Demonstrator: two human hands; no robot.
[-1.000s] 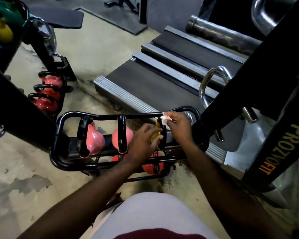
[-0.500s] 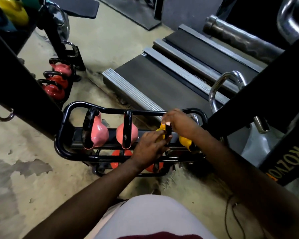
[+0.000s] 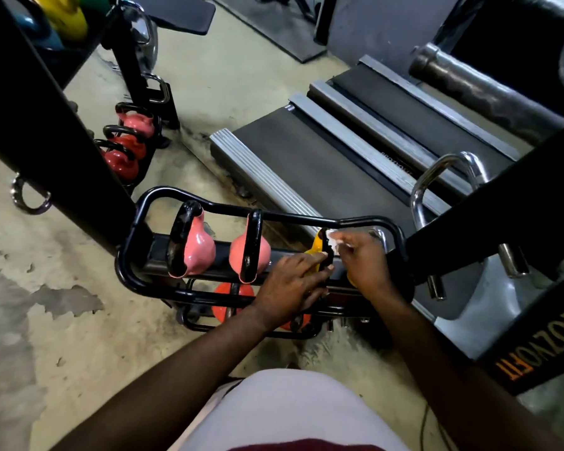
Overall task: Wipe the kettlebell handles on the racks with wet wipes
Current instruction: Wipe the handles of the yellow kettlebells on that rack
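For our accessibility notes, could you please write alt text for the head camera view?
A person's right hand pinches a white wet wipe against the black handle of a yellow kettlebell on a low black rack, while the left hand rests on the bell. Two pink kettlebells sit to its left; a treadmill lies behind.

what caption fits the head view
The right hand presses a wipe to the handle of the yellow kettlebell; the left hand steadies it.

The rack (image 3: 290, 217) is glossy black metal tube, and the pink kettlebells (image 3: 197, 252) wear a smooth shiny coating. The floor (image 3: 79, 242) looks rough and matt, its surface flaking in patches.
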